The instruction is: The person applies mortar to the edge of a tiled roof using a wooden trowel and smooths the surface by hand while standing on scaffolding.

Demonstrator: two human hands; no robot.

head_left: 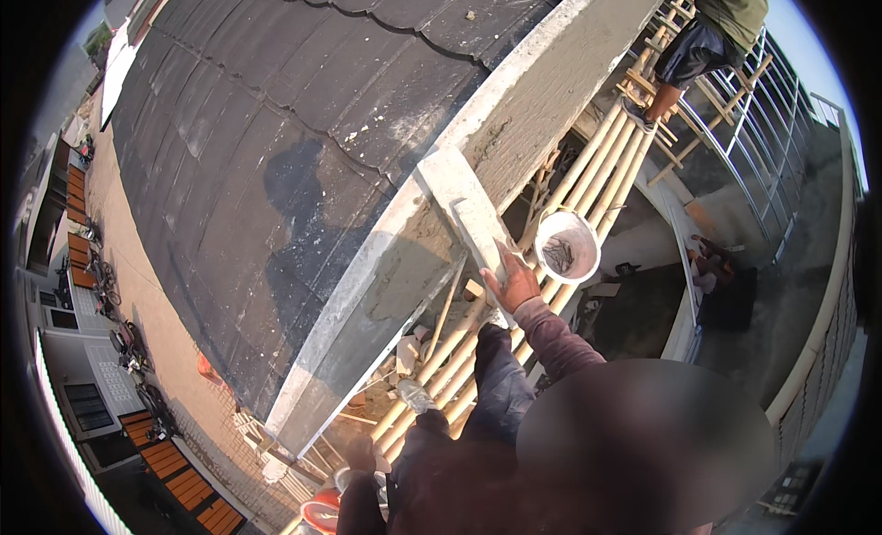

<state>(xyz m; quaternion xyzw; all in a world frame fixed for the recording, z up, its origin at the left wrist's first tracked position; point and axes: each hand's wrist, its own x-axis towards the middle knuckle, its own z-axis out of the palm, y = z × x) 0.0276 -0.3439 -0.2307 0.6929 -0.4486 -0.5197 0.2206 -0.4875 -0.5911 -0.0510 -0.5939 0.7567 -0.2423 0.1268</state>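
right hand (516,285) clamps fingers round lower end of long pale board (478,227), laid across plastered roof edge (542,103); left hand (361,452) low beside red bucket (322,511), fingers too dark to judge. white bucket (567,250) sits at outer edge of bamboo scaffold (593,175); co-worker (694,57) in dark shorts stands toward scaffold's far end, dark tiled roof (230,121) alongside.

A long, pale, flat board (456,187) slants across the grey plastered beam (390,282), its far end at the beam's whitish upper edge.
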